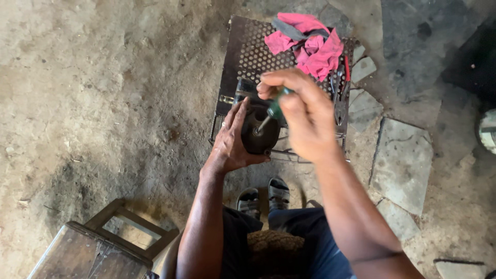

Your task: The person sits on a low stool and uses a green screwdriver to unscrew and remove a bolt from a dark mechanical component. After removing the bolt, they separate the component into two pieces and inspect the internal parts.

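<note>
1. The person is sitting and looking down at both hands.
2. The left hand (233, 140) is lying against the left side of a round dark metal part (260, 133). Its fingers are nearly straight, pointing up along the part's edge and pressing on it, not wrapped around it.
3. The round dark metal part is sitting at the front edge of a metal plate with holes (250, 49), which is lying on a low wire frame on the ground.
4. The right hand (306, 114) is hanging just above the part. Its fingers are curled tight around the green handle of a screwdriver (271, 112).
5. The screwdriver is tilting down and to the left. Its thin metal tip is touching the middle of the round part.
6. A pink rag (311, 45) is lying bunched up at the far end of the plate, with a grey strip across it.
7. Some pliers (339, 101) with dark and red handles are lying on the right side of the plate, just behind the right hand.
8. The person's feet in sandals (264, 196) are resting on the dirt floor, near the frame.
9. A wooden stool (103, 248) is standing at the lower left.
10. Flat stones (403, 160) are lying in the ground to the right.
</note>
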